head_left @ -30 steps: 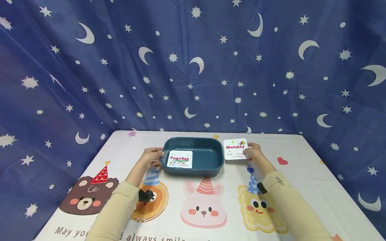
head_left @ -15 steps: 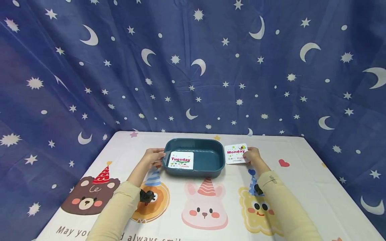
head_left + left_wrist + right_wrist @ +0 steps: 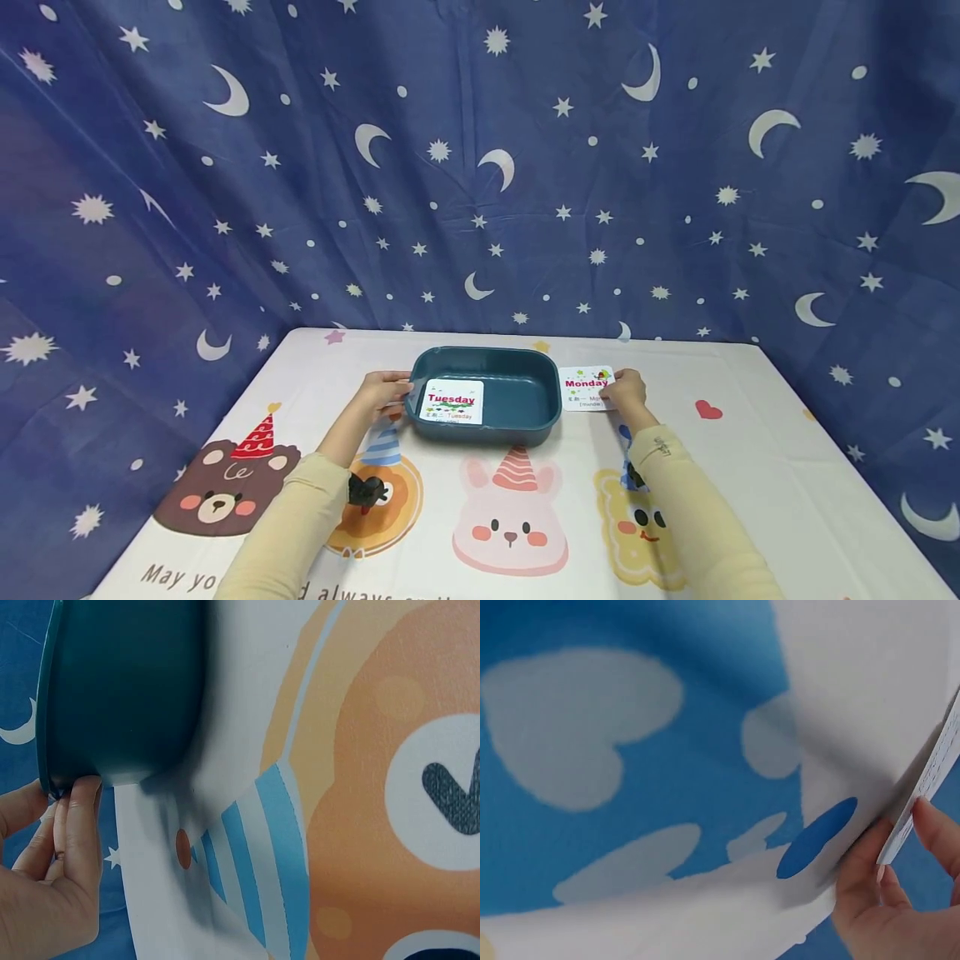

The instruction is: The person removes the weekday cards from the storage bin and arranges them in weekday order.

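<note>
A dark teal rectangular tub [image 3: 517,435] stands toward the back of the table, and a white card reading Tuesday [image 3: 452,402] lies inside its left part. At the tub's left end, my left hand [image 3: 380,392] pinches the rim between thumb and fingers; the left wrist view shows this grip on the tub [image 3: 124,690] close up. Just right of the tub is a white card reading Monday [image 3: 584,390]. My right hand [image 3: 628,390] pinches that card's right edge. In the right wrist view the card [image 3: 922,791] is seen edge-on, thumb on one face and fingers on the other.
The white tablecloth [image 3: 735,475] carries printed cartoon animals and food in party hats, plus lettering at the front. A dark blue curtain [image 3: 480,208] with moons and stars rises behind the table and along its left side.
The right hand has lowered the Monday card toward the table beside the tub. The left hand keeps its grip on the rim. The head view has shifted slightly.
</note>
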Demonstrator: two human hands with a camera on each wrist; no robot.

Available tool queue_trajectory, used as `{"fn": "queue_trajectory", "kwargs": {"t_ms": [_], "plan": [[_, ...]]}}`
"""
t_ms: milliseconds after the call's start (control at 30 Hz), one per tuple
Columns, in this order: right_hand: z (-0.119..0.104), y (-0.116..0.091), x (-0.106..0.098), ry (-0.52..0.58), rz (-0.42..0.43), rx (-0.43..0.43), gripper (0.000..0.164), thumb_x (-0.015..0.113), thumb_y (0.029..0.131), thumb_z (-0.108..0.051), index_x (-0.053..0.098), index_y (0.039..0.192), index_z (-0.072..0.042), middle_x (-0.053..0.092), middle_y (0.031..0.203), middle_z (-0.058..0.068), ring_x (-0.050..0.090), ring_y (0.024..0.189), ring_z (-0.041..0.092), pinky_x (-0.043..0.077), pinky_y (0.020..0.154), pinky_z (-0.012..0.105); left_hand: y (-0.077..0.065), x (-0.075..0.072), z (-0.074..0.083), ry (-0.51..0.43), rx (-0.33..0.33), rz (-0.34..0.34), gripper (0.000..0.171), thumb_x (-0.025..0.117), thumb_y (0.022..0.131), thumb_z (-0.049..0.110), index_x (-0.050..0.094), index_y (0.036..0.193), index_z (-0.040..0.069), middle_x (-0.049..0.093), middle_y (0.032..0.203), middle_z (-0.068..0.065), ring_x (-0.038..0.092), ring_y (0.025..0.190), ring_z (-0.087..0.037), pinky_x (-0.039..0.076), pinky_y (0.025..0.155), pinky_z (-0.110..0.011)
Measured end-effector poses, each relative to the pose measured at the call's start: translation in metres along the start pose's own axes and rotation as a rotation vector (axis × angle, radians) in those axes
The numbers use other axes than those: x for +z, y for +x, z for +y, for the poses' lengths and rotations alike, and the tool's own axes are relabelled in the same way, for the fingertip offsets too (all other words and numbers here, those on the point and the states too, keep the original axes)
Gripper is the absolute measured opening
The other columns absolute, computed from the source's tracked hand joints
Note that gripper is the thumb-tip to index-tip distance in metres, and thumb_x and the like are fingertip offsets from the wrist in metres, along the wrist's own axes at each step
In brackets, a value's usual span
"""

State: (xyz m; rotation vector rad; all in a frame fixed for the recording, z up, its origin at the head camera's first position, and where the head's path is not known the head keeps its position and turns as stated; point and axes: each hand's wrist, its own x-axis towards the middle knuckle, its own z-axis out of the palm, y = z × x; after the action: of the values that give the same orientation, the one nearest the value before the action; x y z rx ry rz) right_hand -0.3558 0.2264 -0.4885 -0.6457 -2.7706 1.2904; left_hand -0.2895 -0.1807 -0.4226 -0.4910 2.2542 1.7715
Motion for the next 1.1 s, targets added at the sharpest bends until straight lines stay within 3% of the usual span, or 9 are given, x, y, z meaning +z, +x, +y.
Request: {"fn": "queue_trajectory", "kwargs": {"t_ms": [267,467,633,767,900,1000,1100], "plan": [[-0.026,-0.045,-0.013,-0.192,-0.002,-0.042,0.053,0.073,0.078,-0.008,0.048,0.120,0.013,0.053,0.117,0.031,0.051,0.110,0.042,0.042,0.098,0.047,0.002,0.000,-0.001,0.002,0.004,0.010,0.038,0.056,0.094,0.008,0.053,0.131,0.002,0.057,0.125,-0.020,0.061,0.099,-0.022,0.056,0.076,-0.027],[-0.029,-0.052,-0.014,-0.230,-0.001,-0.023,0.050,0.072,0.080,-0.013,0.049,0.118,0.010,0.054,0.119,0.029,0.049,0.112,0.043,0.040,0.099,0.048,0.002,0.000,-0.001,0.010,0.008,0.022,0.038,0.056,0.093,0.007,0.053,0.131,0.002,0.057,0.123,-0.019,0.061,0.094,-0.019,0.056,0.075,-0.026],[-0.030,-0.051,-0.019,-0.189,-0.064,0.014,0.051,0.070,0.082,-0.011,0.046,0.122,0.010,0.051,0.123,0.030,0.045,0.116,0.045,0.037,0.102,0.051,0.000,0.000,0.000,0.001,0.035,0.002,0.040,0.056,0.093,0.005,0.051,0.132,0.000,0.056,0.125,-0.022,0.062,0.090,-0.017,0.056,0.071,-0.025],[-0.029,-0.047,-0.027,-0.120,-0.131,0.002,0.055,0.068,0.082,-0.006,0.042,0.126,0.014,0.047,0.127,0.032,0.045,0.117,0.047,0.038,0.102,0.052,-0.001,0.000,0.000,-0.003,0.041,-0.003,0.040,0.055,0.093,0.005,0.050,0.133,-0.001,0.055,0.127,-0.023,0.062,0.098,-0.023,0.056,0.072,-0.025],[-0.022,-0.039,-0.032,-0.012,-0.215,0.035,0.057,0.065,0.085,-0.004,0.037,0.131,0.014,0.041,0.132,0.033,0.048,0.113,0.044,0.043,0.099,0.047,-0.001,-0.001,0.001,-0.007,0.035,-0.005,0.041,0.054,0.094,0.005,0.049,0.134,-0.001,0.053,0.129,-0.024,0.059,0.108,-0.029,0.056,0.070,-0.024],[-0.017,-0.035,-0.035,0.066,-0.263,0.078,0.056,0.061,0.087,-0.003,0.034,0.134,0.013,0.037,0.136,0.032,0.046,0.113,0.040,0.043,0.099,0.043,-0.002,0.000,0.001,-0.009,0.034,-0.008,0.041,0.054,0.094,0.005,0.048,0.134,-0.002,0.052,0.130,-0.024,0.060,0.105,-0.028,0.055,0.068,-0.022],[-0.013,-0.033,-0.037,0.103,-0.282,0.095,0.056,0.060,0.088,-0.002,0.033,0.135,0.012,0.037,0.136,0.031,0.046,0.107,0.034,0.047,0.089,0.034,-0.004,0.000,0.001,-0.011,0.027,-0.008,0.041,0.055,0.093,0.005,0.050,0.133,-0.001,0.054,0.129,-0.023,0.061,0.103,-0.026,0.056,0.071,-0.024]]}}
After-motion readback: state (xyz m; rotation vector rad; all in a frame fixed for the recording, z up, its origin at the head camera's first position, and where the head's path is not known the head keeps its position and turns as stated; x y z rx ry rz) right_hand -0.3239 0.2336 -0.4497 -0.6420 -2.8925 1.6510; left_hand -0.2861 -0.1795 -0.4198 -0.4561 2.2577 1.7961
